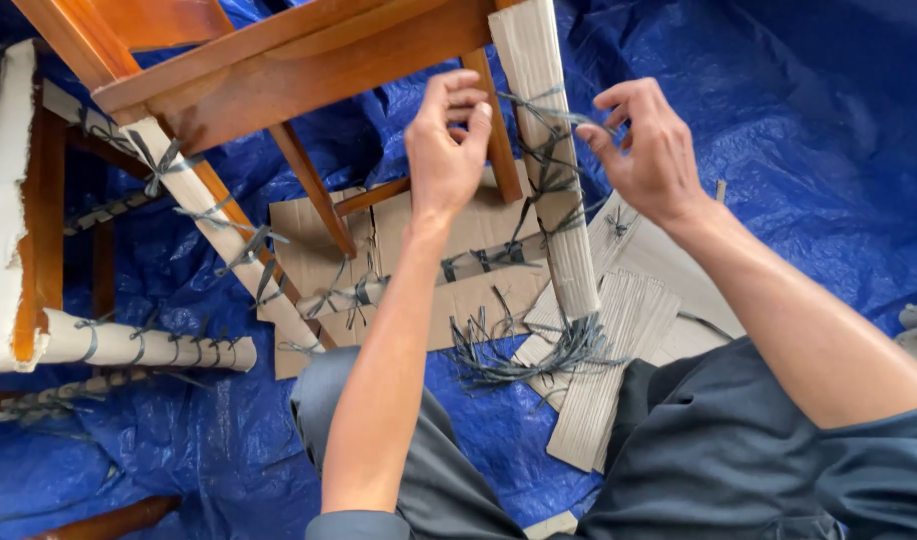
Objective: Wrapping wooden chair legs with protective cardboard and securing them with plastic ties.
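A brown wooden chair (pixel 298 60) stands in front of me on a blue tarp. One of its legs (pixel 543 170) is wrapped in corrugated cardboard and bound with grey string (pixel 548 160). My left hand (pixel 446 140) pinches a strand of the string at the leg's left side. My right hand (pixel 646 150) holds the other end of the strand at the leg's right side. Both hands sit level with the upper windings. A loose bunch of grey string ends (pixel 523 350) fans out by the foot of the leg.
Other chair legs (pixel 228 230) are wrapped in cardboard and tied the same way. Flat cardboard pieces (pixel 618 360) lie on the blue tarp (pixel 798 120) near my knees. A second wrapped piece of furniture (pixel 8 210) stands at the left.
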